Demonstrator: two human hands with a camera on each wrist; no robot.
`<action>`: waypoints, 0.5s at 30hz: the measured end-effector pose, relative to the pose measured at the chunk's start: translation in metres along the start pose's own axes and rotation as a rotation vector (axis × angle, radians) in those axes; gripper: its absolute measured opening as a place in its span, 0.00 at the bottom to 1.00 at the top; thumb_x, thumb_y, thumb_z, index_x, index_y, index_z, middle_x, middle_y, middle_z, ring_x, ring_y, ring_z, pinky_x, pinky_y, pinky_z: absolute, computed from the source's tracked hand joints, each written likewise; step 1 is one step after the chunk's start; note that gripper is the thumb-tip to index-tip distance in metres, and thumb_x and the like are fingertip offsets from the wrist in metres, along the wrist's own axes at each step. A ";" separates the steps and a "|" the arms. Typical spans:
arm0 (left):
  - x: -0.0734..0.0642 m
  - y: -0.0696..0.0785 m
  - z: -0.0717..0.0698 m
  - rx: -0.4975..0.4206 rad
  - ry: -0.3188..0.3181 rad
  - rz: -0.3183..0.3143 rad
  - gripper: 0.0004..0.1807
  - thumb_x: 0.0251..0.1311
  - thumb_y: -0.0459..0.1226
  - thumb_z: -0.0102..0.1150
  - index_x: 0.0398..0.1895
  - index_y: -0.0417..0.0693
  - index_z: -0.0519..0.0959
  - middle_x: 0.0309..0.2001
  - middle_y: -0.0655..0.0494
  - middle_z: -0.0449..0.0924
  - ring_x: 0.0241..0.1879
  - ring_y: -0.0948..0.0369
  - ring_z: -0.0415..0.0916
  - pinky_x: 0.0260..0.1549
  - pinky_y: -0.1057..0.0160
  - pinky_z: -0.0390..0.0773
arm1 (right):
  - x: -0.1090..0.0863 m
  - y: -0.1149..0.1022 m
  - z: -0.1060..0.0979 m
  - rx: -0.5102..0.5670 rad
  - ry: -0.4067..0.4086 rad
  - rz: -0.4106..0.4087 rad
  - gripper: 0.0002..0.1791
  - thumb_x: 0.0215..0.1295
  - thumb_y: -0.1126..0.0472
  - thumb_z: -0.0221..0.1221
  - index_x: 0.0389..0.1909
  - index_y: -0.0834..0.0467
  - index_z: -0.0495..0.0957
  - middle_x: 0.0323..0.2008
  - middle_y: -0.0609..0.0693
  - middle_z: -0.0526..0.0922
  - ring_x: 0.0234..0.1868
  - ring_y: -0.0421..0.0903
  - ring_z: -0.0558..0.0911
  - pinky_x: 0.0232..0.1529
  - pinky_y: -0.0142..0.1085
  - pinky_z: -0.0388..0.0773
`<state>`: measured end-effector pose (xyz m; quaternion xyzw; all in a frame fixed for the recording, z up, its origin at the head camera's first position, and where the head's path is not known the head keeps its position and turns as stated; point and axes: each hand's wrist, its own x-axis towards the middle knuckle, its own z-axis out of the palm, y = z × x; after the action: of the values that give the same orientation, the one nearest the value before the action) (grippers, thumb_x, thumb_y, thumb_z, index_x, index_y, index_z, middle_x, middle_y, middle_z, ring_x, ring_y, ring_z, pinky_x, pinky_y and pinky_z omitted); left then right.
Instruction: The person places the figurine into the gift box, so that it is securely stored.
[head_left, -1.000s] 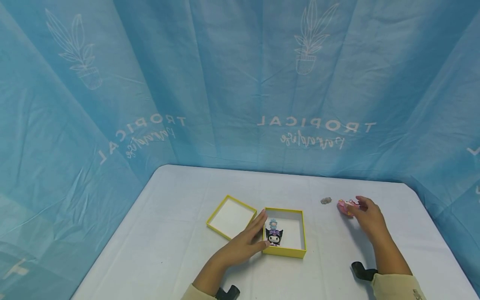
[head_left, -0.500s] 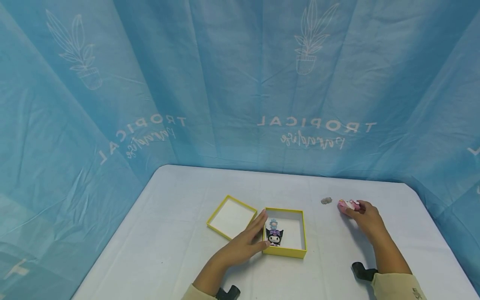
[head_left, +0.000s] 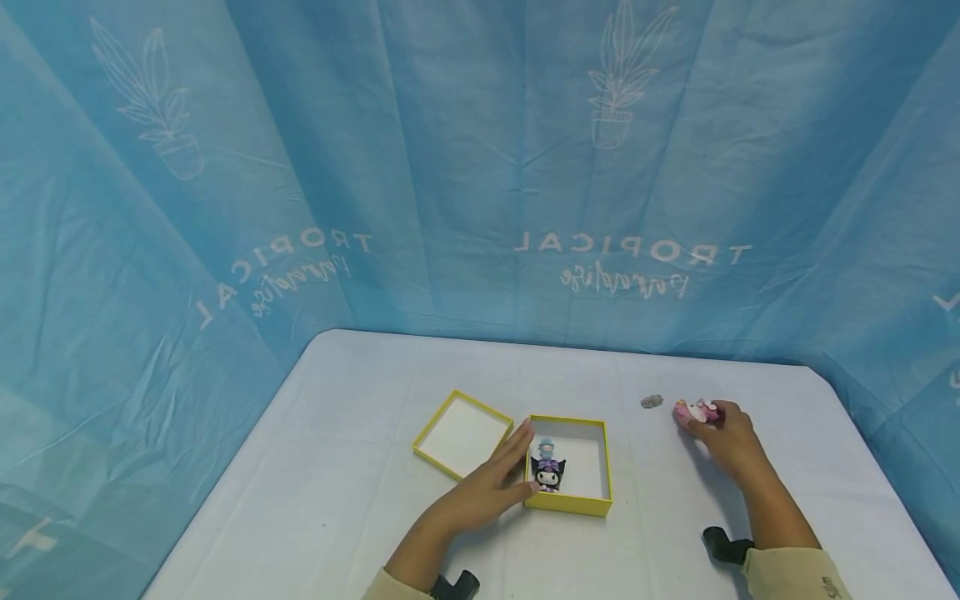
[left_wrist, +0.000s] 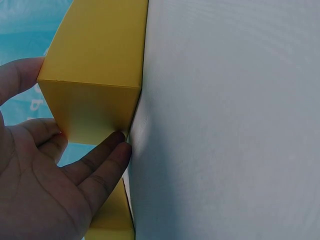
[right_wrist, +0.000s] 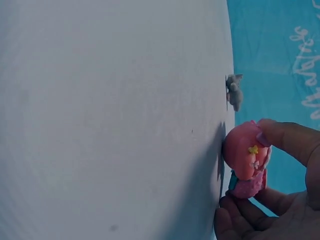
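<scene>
In the head view, my left hand point(head_left: 487, 492) rests against the yellow box point(head_left: 570, 505), its fairly straight fingers along the left wall and the thumb at the front corner. A black-and-white figurine point(head_left: 548, 475) with a purple bow lies inside, with a small blue figurine point(head_left: 547, 450) behind it. On the right, my right hand point(head_left: 735, 442) pinches a pink figurine point(head_left: 696, 412) between thumb and fingers. The right wrist view shows this pink figurine point(right_wrist: 246, 155) with a yellow star on it, close to the tabletop. Its far side is hidden.
The yellow-edged lid point(head_left: 461, 435) lies left of the box, partly behind my left hand. A small grey figurine point(head_left: 652, 402) lies left of the pink one. A white cloth covers the table point(head_left: 375, 392), and a blue curtain point(head_left: 450, 167) hangs behind.
My right fingers have come down from a raised pose and now grip the pink figurine, which has turned slightly. My left hand and the box have stayed in place.
</scene>
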<state>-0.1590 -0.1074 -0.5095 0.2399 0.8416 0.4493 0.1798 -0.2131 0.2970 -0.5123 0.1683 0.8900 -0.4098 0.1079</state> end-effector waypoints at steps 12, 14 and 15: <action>0.000 -0.001 0.000 -0.016 -0.003 -0.007 0.44 0.71 0.56 0.52 0.82 0.69 0.40 0.82 0.74 0.29 0.83 0.57 0.32 0.79 0.41 0.45 | -0.007 -0.003 0.002 0.054 0.042 0.026 0.51 0.70 0.39 0.57 0.78 0.67 0.47 0.75 0.72 0.57 0.74 0.71 0.59 0.71 0.65 0.62; 0.000 -0.001 0.000 -0.018 -0.004 -0.008 0.44 0.72 0.56 0.52 0.82 0.69 0.40 0.82 0.74 0.29 0.83 0.57 0.33 0.78 0.41 0.45 | -0.010 -0.005 0.001 0.092 0.061 0.020 0.49 0.71 0.40 0.57 0.78 0.66 0.48 0.75 0.71 0.57 0.74 0.70 0.61 0.71 0.64 0.64; 0.000 -0.001 0.000 -0.019 -0.004 -0.007 0.43 0.72 0.56 0.52 0.82 0.69 0.40 0.82 0.74 0.29 0.83 0.57 0.33 0.78 0.41 0.46 | -0.011 -0.006 0.001 0.108 0.071 0.017 0.49 0.71 0.41 0.57 0.79 0.66 0.48 0.75 0.71 0.57 0.73 0.70 0.62 0.71 0.64 0.65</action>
<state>-0.1593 -0.1077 -0.5109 0.2361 0.8378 0.4560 0.1852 -0.2050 0.2902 -0.5056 0.1957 0.8684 -0.4502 0.0704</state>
